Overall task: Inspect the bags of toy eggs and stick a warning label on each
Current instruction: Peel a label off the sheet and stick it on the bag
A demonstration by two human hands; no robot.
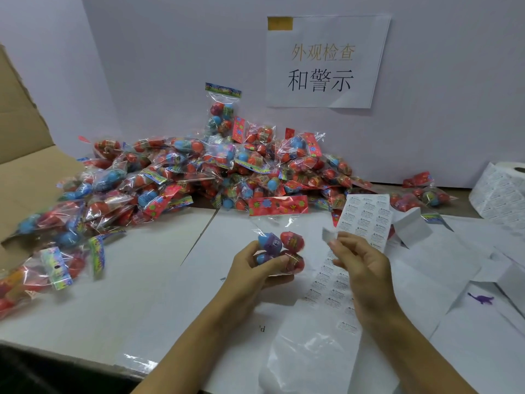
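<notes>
My left hand [255, 268] grips a clear bag of toy eggs [279, 245] at its lower end; blue, purple and red eggs show inside, and its red flowered header card points away from me. Just to the right, my right hand [360, 265] pinches a small white warning label [329, 234] between thumb and fingertips, held up close beside the bag. Under my right wrist lies a strip of label backing [335, 291] with several printed labels on it. A big heap of egg bags [216, 172] fills the back of the table.
An open cardboard box [25, 155] stands at the left with egg bags spilling from it. A roll of labels [502, 191] sits at the far right, with loose backing sheets [366, 220] in front. A paper sign [326, 61] hangs on the back wall.
</notes>
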